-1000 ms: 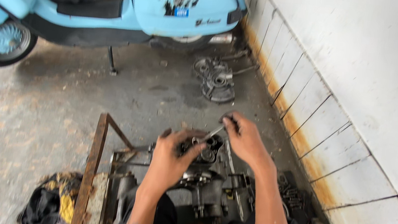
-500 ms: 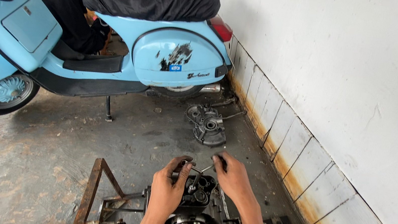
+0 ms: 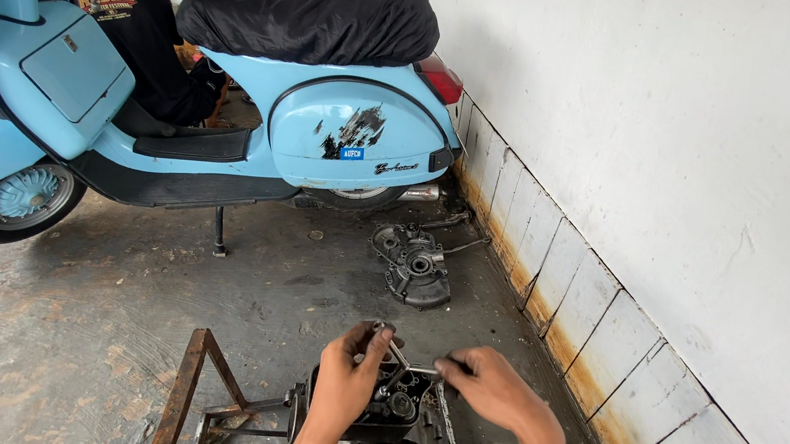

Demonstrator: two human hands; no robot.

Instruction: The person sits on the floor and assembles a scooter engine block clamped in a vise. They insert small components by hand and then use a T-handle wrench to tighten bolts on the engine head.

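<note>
A dark greasy engine block (image 3: 393, 443) sits on a rusty metal stand (image 3: 193, 398) at the bottom of the head view. My left hand (image 3: 348, 379) rests on the top of the engine, fingers wrapped around a thin metal tool (image 3: 391, 350) that points up and right. My right hand (image 3: 490, 384) is just to the right, pinching the end of a second slim metal tool (image 3: 422, 369) that reaches toward the left hand. Both tool tips meet over the engine's top opening.
A light blue scooter (image 3: 229, 101) with a black seat stands on its kickstand across the back. A person in a black shirt (image 3: 142, 35) crouches behind it. A loose engine casing (image 3: 415, 265) lies on the concrete floor near the tiled wall (image 3: 605, 308) on the right.
The view has tilted upward, showing more of the scooter and the wall. My hands have stayed on the engine top, now closer together with the tools crossing between them.
</note>
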